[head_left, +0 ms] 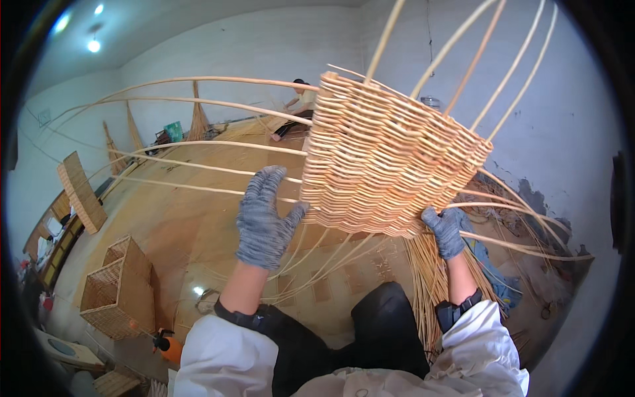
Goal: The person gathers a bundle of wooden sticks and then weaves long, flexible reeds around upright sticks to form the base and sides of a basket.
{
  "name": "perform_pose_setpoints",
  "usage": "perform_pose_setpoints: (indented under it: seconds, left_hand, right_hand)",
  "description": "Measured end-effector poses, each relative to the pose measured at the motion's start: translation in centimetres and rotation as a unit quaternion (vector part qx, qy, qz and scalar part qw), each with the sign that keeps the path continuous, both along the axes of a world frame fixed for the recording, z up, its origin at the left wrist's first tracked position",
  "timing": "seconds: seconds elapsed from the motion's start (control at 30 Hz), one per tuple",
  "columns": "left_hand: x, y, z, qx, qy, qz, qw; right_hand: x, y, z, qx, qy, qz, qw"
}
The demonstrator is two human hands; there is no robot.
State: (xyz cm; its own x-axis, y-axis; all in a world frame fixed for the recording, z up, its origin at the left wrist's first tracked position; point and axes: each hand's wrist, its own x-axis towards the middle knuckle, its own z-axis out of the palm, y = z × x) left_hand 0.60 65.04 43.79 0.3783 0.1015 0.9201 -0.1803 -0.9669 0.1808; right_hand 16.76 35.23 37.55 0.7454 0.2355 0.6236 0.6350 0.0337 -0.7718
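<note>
A square woven wicker panel (390, 155) is held up tilted in front of me, with long bare willow rods (225, 143) sticking out from its edges on all sides. At its lower right corner my right hand (444, 233), in a grey knit glove, is closed on the weave, thumb on the near face and the other fingers mostly hidden behind. My left hand (268, 221), gloved alike, is at the left edge among the rods. Its fingers are stretched upward, and its thumb points to the panel's lower left corner, seemingly touching it.
A bundle of loose rods (426, 291) lies beside my right leg. Rectangular wicker baskets (119, 291) and an orange spray bottle (169, 347) stand at the left on the floor. Farther back, another person (301, 106) sits low near the wall, with upright rod bundles (197, 119) to the left.
</note>
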Motion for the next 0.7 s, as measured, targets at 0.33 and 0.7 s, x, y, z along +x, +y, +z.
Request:
perform_pose_setpoints:
  seconds: [0.33,0.7]
  left_hand:
    - [7.8,-1.2,4.7,0.106,-0.019,-0.034,0.994]
    - [11.5,-8.9,14.6,0.243,0.449,-0.274,0.815]
  right_hand:
    - [4.6,-0.8,-6.7,0.030,0.132,-0.039,0.990]
    - [4.8,-2.8,-10.4,0.089,0.121,-0.074,0.986]
